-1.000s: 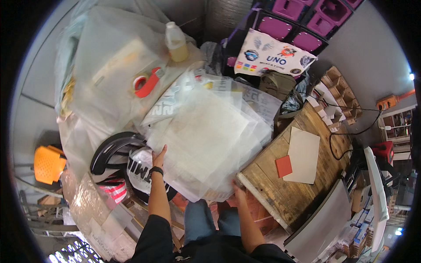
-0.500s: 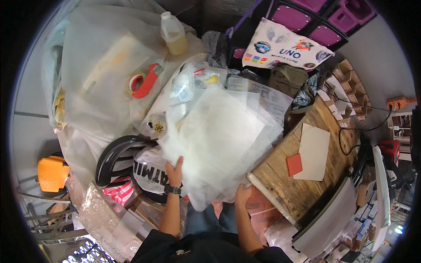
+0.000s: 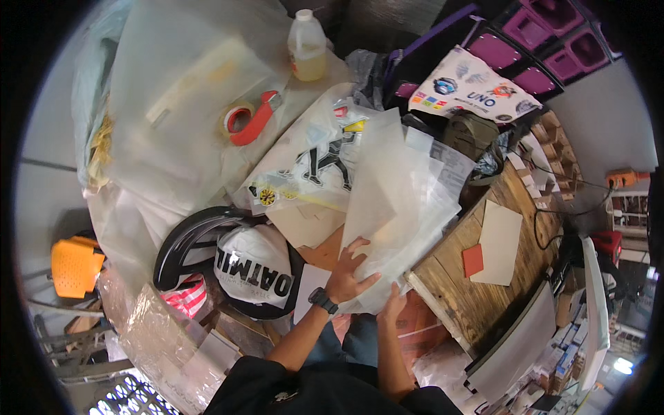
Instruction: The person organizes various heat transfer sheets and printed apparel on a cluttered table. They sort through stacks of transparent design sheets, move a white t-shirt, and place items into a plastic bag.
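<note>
In a cluttered room, just left of a wooden tabletop, the left hand splayed its fingers on translucent sheets; the right hand met their near edge, its grip unclear. Their long axis ran away from the person, slanting right.

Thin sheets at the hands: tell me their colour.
The sheets are translucent white; head view shows them best.

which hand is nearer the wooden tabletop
Right. The right hand is beside the left corner of the wooden tabletop; the left hand is farther left, spread on the translucent sheets.
</note>
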Motion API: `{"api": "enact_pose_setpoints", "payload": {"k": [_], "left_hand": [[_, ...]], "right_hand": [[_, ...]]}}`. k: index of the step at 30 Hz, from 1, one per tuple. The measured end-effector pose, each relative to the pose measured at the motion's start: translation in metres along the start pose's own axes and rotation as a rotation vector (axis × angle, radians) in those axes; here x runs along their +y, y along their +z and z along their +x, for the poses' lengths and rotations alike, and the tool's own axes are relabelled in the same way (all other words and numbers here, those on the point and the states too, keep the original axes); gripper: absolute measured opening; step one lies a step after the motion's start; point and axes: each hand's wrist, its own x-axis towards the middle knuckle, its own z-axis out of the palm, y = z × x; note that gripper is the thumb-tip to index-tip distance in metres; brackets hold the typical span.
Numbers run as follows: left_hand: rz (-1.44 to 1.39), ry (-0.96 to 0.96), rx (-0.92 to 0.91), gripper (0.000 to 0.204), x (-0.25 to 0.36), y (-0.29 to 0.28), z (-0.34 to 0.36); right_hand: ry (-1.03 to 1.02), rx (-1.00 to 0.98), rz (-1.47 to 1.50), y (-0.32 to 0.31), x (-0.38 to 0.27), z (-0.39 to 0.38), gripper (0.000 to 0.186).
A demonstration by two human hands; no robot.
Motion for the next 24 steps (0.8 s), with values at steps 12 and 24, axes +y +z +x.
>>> {"api": "enact_pose_setpoints", "payload": {"k": [12,24], "left_hand": [[-0.256,-0.713,0.060,0.071,-0.054,-0.015,0.051],[-0.189,-0.847,0.250,0.042,-0.073,-0.040,0.050]], "right_hand": [[0.062,-0.168,0.027,-0.027,0.029,0.019,0.058],[-0.268,-0.248,-1.203,0.088,-0.022,-0.011,0.038]]}}
